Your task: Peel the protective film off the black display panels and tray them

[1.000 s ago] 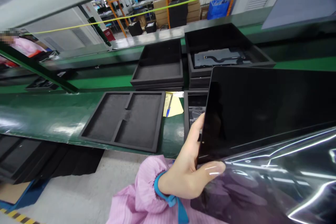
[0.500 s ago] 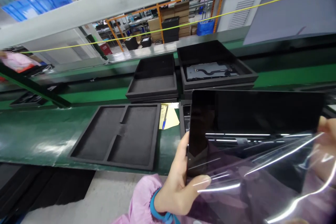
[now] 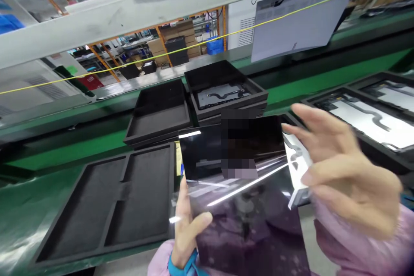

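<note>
A glossy black display panel [image 3: 207, 151] is held up and tilted in front of me. My left hand [image 3: 189, 220] grips its left edge, thumb over the front and fingers behind. Clear plastic film [image 3: 246, 220] covers its lower part, with bright reflections and a crease across it. At the panel's right side, my right hand [image 3: 349, 172] pinches the film's edge between thumb and a finger, while its upper fingers are raised and spread. Behind the panel, part of a pale panel with a grey ribbon cable [image 3: 296, 148] shows.
A two-compartment black foam tray [image 3: 142, 194] lies on the green bench [image 3: 19, 207] at left. Behind stand a black tray [image 3: 158, 116] and a stack of trays [image 3: 226, 105] with a panel on top. More trays [image 3: 365, 116] holding panels sit at right. Yellow paper [image 3: 177, 155] is partly hidden.
The view has swung right, showing the panel-filled trays there. The panel now appears nearer the middle and more upright. My right hand has shifted along the film, its upper fingers now spread.
</note>
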`<state>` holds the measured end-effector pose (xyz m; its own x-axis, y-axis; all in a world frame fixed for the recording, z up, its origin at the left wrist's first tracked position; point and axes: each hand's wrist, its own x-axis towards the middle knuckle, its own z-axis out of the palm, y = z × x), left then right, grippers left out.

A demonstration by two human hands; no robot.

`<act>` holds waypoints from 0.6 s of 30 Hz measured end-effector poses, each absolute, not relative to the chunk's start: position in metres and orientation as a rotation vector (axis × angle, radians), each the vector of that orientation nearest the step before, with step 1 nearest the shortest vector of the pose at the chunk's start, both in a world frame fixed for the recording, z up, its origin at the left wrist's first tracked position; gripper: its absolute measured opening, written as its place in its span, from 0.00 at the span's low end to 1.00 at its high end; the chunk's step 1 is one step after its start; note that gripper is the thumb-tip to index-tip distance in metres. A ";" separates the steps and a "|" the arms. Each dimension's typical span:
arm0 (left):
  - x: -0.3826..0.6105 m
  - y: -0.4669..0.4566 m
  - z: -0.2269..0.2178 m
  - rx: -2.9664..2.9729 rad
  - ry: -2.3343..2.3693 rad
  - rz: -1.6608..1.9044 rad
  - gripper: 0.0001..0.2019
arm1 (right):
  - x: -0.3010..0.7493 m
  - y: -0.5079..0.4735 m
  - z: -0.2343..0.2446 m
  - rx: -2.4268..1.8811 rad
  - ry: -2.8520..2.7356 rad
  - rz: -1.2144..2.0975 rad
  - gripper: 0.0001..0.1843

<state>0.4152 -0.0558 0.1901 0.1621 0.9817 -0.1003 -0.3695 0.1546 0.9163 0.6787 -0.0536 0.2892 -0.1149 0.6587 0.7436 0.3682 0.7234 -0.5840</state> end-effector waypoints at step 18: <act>0.425 0.016 0.217 0.899 0.984 1.376 0.10 | 0.642 0.024 0.357 -0.598 -2.379 0.139 0.12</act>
<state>0.4250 0.0156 0.2167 -0.0431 0.9986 -0.0320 -0.3535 0.0147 0.9353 0.6416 0.0235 0.3571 -0.6693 0.4539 0.5883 0.3822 0.8893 -0.2513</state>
